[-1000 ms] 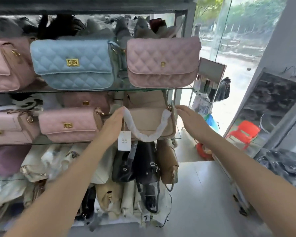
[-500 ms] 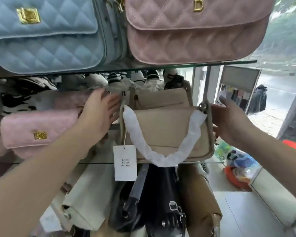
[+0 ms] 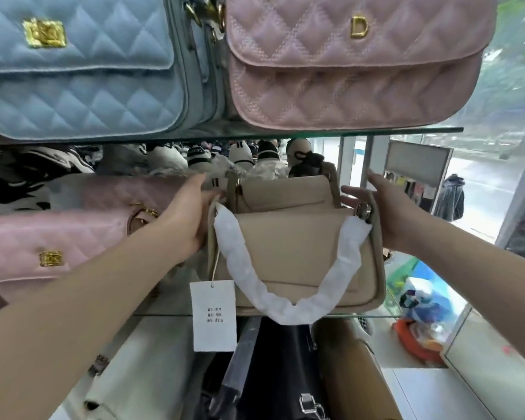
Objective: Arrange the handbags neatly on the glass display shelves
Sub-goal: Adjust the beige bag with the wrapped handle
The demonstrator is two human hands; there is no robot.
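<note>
Head: flat hands (image 3: 187, 221) (image 3: 387, 221) against beige handbag (image 3: 297, 253)

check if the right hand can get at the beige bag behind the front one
Probably yes. The right hand is open at the right end of the front beige bag, and its fingers reach beside the rear beige bag, with nothing seen between them.

two beige handbags (image 3: 300, 253) (image 3: 282, 194), three pink quilted handbags (image 3: 355, 71) (image 3: 58, 247) (image 3: 112, 192), one blue quilted handbag (image 3: 82, 80) and one white tag (image 3: 213, 315).
</note>
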